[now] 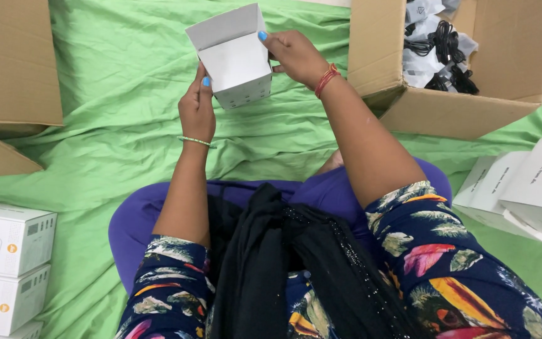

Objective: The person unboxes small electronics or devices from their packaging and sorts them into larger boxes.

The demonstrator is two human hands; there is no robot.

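I hold a small white cardboard box (236, 66) up in front of me with both hands, above the wrinkled green cloth (127, 94) that I sit on. Its top flap stands open and tilts away from me. My left hand (197, 107) grips the box's lower left side, thumb pressed flat against the near face. My right hand (296, 56) is closed on the upper right edge, fingertips pinching the rim by the open flap.

To my right, near that hand, an open brown cardboard carton (453, 81) rests on the cloth, with bagged black cables (440, 44) inside it. A second brown cardboard carton (10, 69) sits well apart at my far left. A stack of closed white boxes (10, 263) stands at my lower left, and a few more white boxes (528, 188) lie tilted against each other on my right.
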